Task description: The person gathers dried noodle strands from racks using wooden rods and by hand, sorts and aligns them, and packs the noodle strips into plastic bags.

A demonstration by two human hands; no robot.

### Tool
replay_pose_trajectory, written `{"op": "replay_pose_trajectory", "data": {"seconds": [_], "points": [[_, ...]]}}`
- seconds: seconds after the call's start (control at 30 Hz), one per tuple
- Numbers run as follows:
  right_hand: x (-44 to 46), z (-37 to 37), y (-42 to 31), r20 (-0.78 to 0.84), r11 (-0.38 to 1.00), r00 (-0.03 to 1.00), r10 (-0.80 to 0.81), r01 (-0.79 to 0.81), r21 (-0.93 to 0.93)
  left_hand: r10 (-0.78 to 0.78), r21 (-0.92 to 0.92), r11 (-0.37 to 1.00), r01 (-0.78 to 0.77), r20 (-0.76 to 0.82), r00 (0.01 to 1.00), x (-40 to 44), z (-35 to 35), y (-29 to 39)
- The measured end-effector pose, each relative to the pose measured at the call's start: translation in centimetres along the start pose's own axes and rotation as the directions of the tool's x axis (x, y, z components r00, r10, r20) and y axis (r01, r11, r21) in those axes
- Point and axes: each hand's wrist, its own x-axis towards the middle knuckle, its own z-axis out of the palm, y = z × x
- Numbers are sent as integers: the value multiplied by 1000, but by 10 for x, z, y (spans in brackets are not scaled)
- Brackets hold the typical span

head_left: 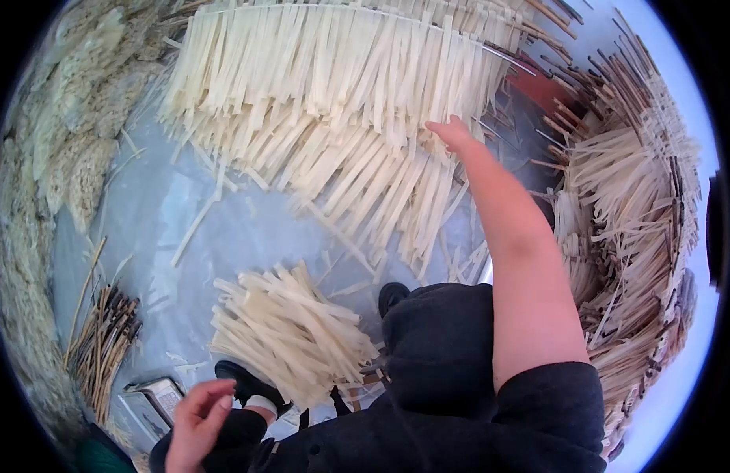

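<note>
My right hand (455, 135) reaches out over the lower edge of a wide hanging row of pale flat strips (302, 63). Its thumb points left, apart from the fingers; whether it touches the strips I cannot tell. More pale strips (357, 177) fan out below that row on the grey floor. Low at the left, my left hand (198, 422) hovers beside my knee with loosely curled fingers, the thumb a little apart and nothing visible in it. Between my legs lies a loose pile of pale strips (290, 331).
A bundle of thin brown sticks (105, 343) lies at the left, near a flat metallic case (154, 402). Fluffy beige material (61, 118) lines the left side. Stacked sticks with pale strips (629, 205) curve along the right, beside a reddish surface (542, 91).
</note>
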Motion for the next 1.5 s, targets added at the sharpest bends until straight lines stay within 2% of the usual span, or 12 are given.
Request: {"op": "replay_pose_trajectory", "data": {"seconds": [0.13,0.2,0.33,0.47,0.63,0.73,0.8,0.9,0.97,1.07,1.2,1.5], "points": [[38,1,13,-104,970,994,44,-18,243,-111,-89,990,109,-25,993,27,22,-25],[39,2,13,-36,882,992,118,-88,463,255,341,911,-233,-21,967,43,21,-22],[59,18,11,19,801,996,84,-79,593,-152,4,988,153,-106,983,53,11,-50],[88,53,9,-55,921,990,-127,138,363,-188,8,982,189,-62,980,61,13,-50],[-9,84,-24,256,844,957,-133,-26,535,-125,38,991,126,-32,992,68,15,-46],[-33,64,-30,396,918,912,-105,-65,392,-160,15,987,160,3,987,67,13,-44],[-29,9,-42,472,990,881,-23,86,-114,-194,-8,981,194,28,981,67,13,-47],[16,-53,-42,-46,938,987,-156,134,-320,-217,8,976,217,22,976,65,8,-58],[18,-76,-46,-431,938,851,-299,179,-298,-243,38,969,243,20,970,64,7,-61],[77,-73,-18,-503,893,772,-389,181,-413,-213,60,975,212,10,977,63,7,-63],[86,-63,-16,-337,917,929,-155,8,-399,-233,57,971,232,12,972,65,7,-65],[64,-83,-40,-240,747,938,-250,29,-665,-311,61,950,308,61,948,68,14,-47]]}}
